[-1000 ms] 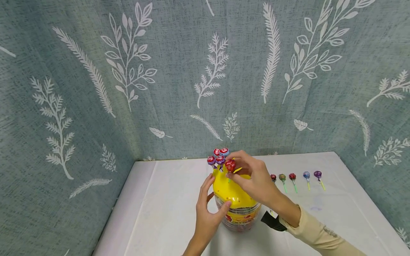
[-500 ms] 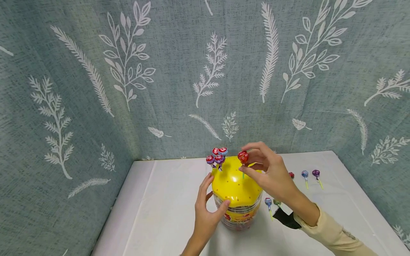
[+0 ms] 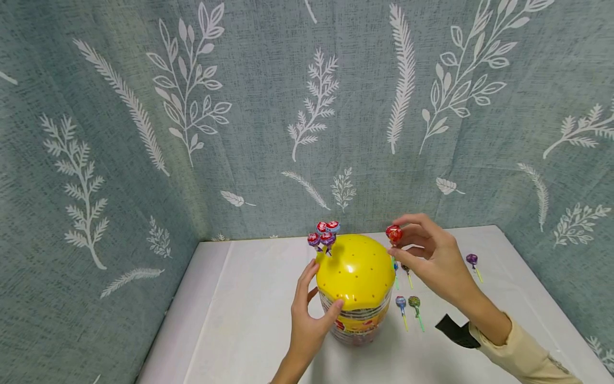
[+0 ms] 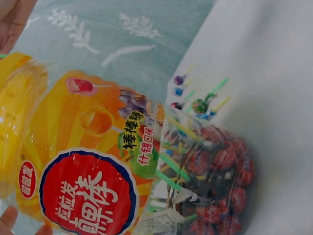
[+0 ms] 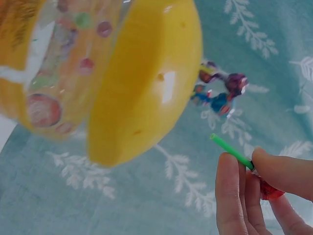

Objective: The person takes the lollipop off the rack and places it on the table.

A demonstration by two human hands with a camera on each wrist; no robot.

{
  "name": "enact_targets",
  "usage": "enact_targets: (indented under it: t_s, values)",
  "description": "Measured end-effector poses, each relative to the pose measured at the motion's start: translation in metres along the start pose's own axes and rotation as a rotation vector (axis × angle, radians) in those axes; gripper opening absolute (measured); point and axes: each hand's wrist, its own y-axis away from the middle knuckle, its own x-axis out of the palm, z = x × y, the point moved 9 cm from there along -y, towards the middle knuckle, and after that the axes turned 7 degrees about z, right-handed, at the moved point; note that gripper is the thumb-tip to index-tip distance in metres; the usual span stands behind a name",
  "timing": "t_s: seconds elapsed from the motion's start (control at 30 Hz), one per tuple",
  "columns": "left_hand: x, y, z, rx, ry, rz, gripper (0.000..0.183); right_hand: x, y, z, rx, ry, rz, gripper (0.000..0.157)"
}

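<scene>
A plastic jar point(image 4: 93, 147) with a yellow domed lid point(image 3: 357, 266) stands upright on the table. Small holes dot the lid, and several wrapped lollipops point(image 3: 327, 240) stick up from its far left part. My left hand point(image 3: 309, 320) grips the jar from the left, thumb at the front of the lid and fingers round its side. Just right of the lid, my right hand point(image 3: 431, 256) pinches a red lollipop point(image 3: 394, 233) upright. Its green stick point(image 5: 230, 150) points down, apart from the lid in the right wrist view. Red-wrapped candies point(image 4: 220, 161) show through the clear jar bottom.
On the white table point(image 3: 254, 309), a blue lollipop point(image 3: 401, 303) and a green lollipop point(image 3: 414, 303) lie right of the jar. A purple lollipop point(image 3: 472, 259) lies farther right. More are partly hidden behind my right hand. A patterned curtain point(image 3: 259, 133) encloses the table.
My right hand has moved right with the red lollipop, from beside the standing lollipops, across the lid, to beyond its right edge. My left hand keeps its place on the jar.
</scene>
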Motion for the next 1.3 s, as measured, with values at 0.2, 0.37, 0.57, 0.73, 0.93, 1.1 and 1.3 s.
enact_targets:
  t_s: [0.2, 0.37, 0.57, 0.73, 0.93, 1.1, 1.3]
  values:
    - [0.0, 0.0, 0.002, -0.011, -0.011, 0.0, 0.069, -0.012, 0.009, -0.015, 0.047, 0.035, -0.011, 0.049]
    - [0.0, 0.0, 0.004, -0.001, -0.018, -0.008, 0.07, -0.019, 0.014, -0.03, 0.078, 0.072, -0.011, 0.048]
    - [-0.001, 0.0, 0.001, 0.003, -0.019, -0.01, 0.069, -0.024, 0.021, -0.052, 0.135, 0.155, -0.002, 0.045]
    - [-0.001, 0.0, 0.001, -0.011, -0.008, -0.007, 0.065, -0.026, 0.03, -0.071, 0.193, 0.214, 0.01, 0.044]
    - [-0.002, 0.0, 0.001, -0.021, -0.007, -0.009, 0.066, -0.025, 0.043, -0.095, 0.296, 0.231, 0.041, 0.042]
    - [-0.002, -0.001, 0.002, -0.039, -0.013, -0.013, 0.065, -0.025, 0.055, -0.117, 0.391, 0.214, 0.056, 0.042]
    - [-0.001, -0.002, 0.002, -0.036, -0.02, -0.024, 0.064, -0.024, 0.067, -0.139, 0.424, 0.206, 0.052, 0.042]
